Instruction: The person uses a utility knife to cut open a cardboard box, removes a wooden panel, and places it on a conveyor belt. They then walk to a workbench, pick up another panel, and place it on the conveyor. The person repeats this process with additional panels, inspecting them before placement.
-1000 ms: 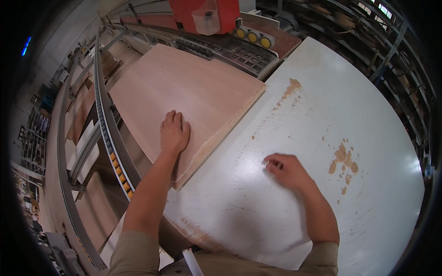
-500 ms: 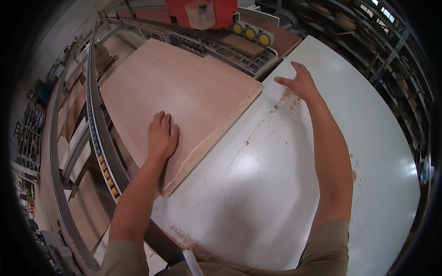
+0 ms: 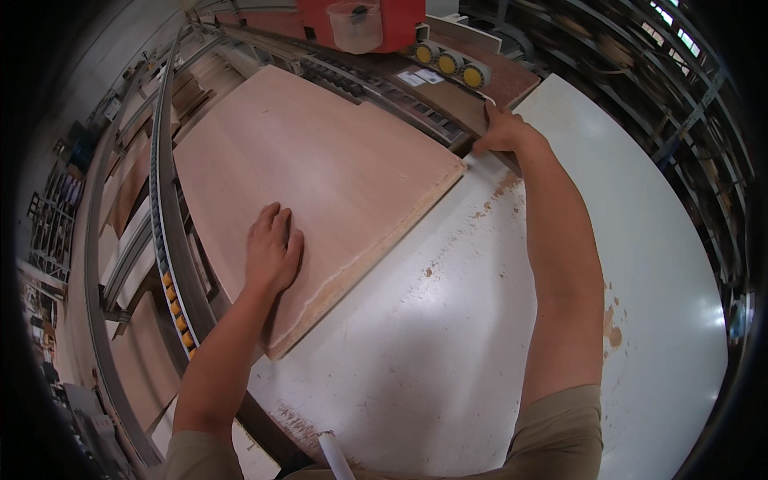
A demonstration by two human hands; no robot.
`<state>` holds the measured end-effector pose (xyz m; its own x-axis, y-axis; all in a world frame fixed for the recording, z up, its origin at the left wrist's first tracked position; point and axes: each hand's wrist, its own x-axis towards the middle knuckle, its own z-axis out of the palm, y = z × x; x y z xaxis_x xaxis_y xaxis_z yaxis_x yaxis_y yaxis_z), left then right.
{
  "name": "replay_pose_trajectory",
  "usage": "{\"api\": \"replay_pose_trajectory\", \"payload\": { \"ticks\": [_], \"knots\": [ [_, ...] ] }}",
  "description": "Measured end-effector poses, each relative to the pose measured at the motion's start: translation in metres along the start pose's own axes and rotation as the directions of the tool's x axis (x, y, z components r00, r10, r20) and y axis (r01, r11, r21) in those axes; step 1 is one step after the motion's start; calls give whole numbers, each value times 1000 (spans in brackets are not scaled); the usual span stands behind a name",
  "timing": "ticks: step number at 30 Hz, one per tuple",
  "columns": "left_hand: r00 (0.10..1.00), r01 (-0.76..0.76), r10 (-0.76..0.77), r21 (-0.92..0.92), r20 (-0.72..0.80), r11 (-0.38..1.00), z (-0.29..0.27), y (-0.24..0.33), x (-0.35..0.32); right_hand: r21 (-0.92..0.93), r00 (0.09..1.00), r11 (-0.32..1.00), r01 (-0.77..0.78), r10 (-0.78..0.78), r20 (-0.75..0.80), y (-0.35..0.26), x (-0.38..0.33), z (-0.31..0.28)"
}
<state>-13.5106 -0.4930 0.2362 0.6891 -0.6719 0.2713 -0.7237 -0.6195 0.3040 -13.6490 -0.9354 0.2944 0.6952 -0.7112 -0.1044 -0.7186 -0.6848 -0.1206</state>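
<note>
A large pale-brown wooden panel (image 3: 352, 176) lies across the roller track on my left, its rough near edge overhanging the white table (image 3: 400, 344). My left hand (image 3: 272, 248) rests flat on top of this panel near its near-left corner, fingers stretched out. Farther off to the right, my right hand (image 3: 506, 132) is closed around the near end of a narrower brown board (image 3: 448, 96), thumb on its left side and fingers over its right. White paper labels (image 3: 420, 78) lie on that board. Part of the board's end is hidden by my hand.
A red machine housing (image 3: 372, 28) with yellow rollers (image 3: 450, 64) stands beyond the narrow board. The curved rail (image 3: 160, 200) with small rollers runs along the left. Racks with stacked boards (image 3: 608, 60) stand at the back right. Chipped brown patches (image 3: 612, 328) mark the table.
My right hand has moved forward from above the table and taken hold of the narrow board, which has come out nearer from the rollers. My left hand stays on the large panel.
</note>
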Motion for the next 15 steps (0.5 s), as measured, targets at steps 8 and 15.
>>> {"api": "replay_pose_trajectory", "payload": {
  "ticks": [8, 15],
  "knots": [
    [998, -50, 49, -27, -47, 998, 4, 1, -2, 27, 997, 998, -61, 62, -48, 42, -94, 4],
    [993, -74, 75, 19, -91, 997, 8, -6, -3, 75, 961, 981, -181, 193, -199, 93, -353, 12]
  ]
}}
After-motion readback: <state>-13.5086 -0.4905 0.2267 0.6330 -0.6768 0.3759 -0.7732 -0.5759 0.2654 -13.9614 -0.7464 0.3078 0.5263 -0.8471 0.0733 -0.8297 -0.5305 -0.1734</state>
